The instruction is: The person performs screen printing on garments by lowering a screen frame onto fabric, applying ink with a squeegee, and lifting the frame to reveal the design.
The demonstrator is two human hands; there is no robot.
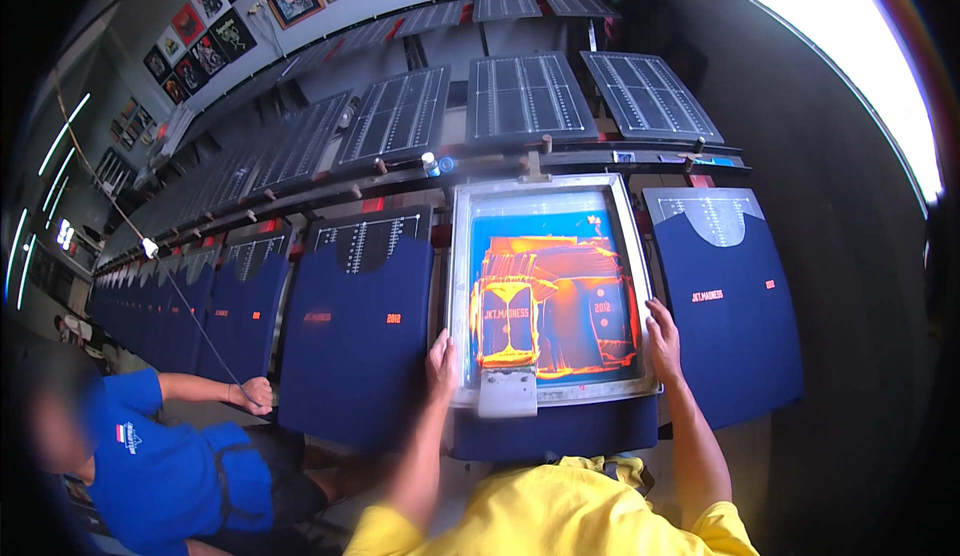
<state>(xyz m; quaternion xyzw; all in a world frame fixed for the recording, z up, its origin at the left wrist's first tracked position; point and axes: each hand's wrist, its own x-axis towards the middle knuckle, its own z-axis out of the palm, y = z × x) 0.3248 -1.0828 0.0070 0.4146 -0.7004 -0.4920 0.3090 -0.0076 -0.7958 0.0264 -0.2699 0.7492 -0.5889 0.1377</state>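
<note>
A silkscreen frame point(640, 256) with a pale metal rim lies over a navy shirt point(560, 434) on a printing board in front of me. Bright orange ink point(585, 291) is smeared across its blue mesh. A squeegee point(508, 393) with a pale handle leans over the near rim, left of centre. My left hand point(441, 364) grips the frame's left side near the front corner. On the opposite side, my right hand point(662, 341) holds the right rim a little higher up. Part of the fingers of both hands is hidden at the rim.
Navy shirts with small orange prints lie on boards to the right point(730, 326) and left point(355, 356). A rail point(400, 178) with pegs runs behind, carrying a small bottle point(430, 164). Bare grey boards point(530, 96) stand beyond. A person in a blue shirt point(185, 456) is at left.
</note>
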